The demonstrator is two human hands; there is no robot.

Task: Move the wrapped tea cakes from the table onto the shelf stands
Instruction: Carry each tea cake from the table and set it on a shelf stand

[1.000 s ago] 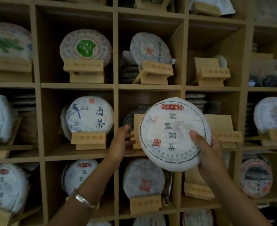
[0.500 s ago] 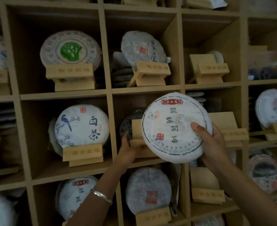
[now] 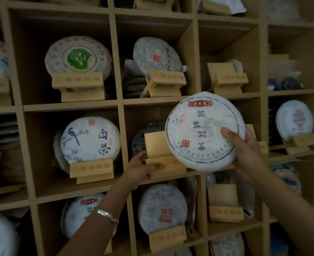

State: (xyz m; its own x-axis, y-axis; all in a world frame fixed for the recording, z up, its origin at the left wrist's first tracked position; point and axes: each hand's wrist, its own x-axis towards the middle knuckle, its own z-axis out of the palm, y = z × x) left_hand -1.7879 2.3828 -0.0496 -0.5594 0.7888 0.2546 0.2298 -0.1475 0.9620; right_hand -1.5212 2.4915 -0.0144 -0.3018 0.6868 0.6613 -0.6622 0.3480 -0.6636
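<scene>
— Biggest first?
— Wooden shelf, cubbies full of wrapped cakes on stands.
— The task's cake?
— White cake, held up in the air, overlapping the right part of the empty stand in the middle cubby, not seated on it.
— Hands?
— Right hand gripping the cake's lower right edge, thumb across its face. Left hand clasping the stand's left side, thumb on its front ledge.
— Smallest?
— Silver bangle, below that stand, on the left wrist.
</scene>
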